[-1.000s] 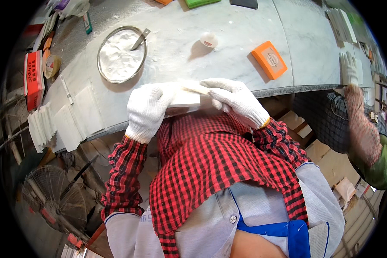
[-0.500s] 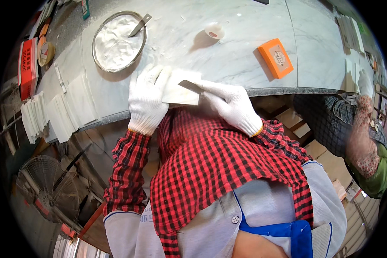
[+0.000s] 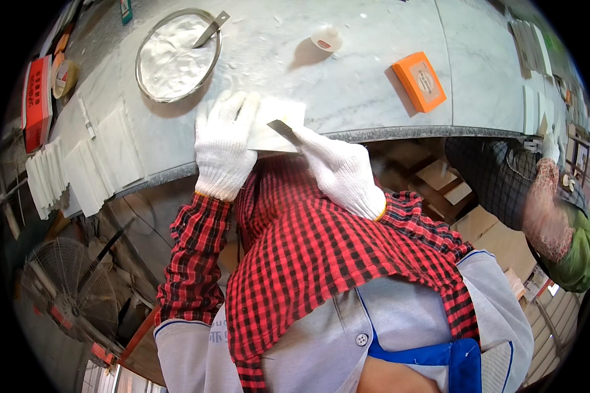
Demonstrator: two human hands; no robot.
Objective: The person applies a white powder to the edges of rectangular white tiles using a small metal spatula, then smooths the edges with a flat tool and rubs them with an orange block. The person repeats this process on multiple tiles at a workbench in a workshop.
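Note:
Both my hands wear white knit gloves. My left hand point(image 3: 226, 147) grips the left side of a white rectangular tile point(image 3: 285, 116) at the table's front edge, its fingers stretched over the surface and pressed together. In my right hand point(image 3: 339, 167) is a flat metal scraper point(image 3: 282, 131), its blade angled over the tile's right part. How the fingers wrap its handle is hidden. Beyond my left hand stands a round bowl point(image 3: 139, 69) of white paste or powder. A second metal scraper point(image 3: 211, 30) leans in it.
On the table point(image 3: 373, 78) lie an orange box point(image 3: 421, 82) and a small white rounded object point(image 3: 326, 39). Thin white tiles point(image 3: 85, 170) stand in rows at left, near a red box point(image 3: 38, 101) and a tape roll point(image 3: 65, 78). A fan point(image 3: 72, 288) stands lower left; a co-worker's arm point(image 3: 547, 209) is at right.
My right hand has shifted slightly left and toward me with the scraper, its wrist turned. My left hand stays on the tile. The co-worker's arm has moved a little.

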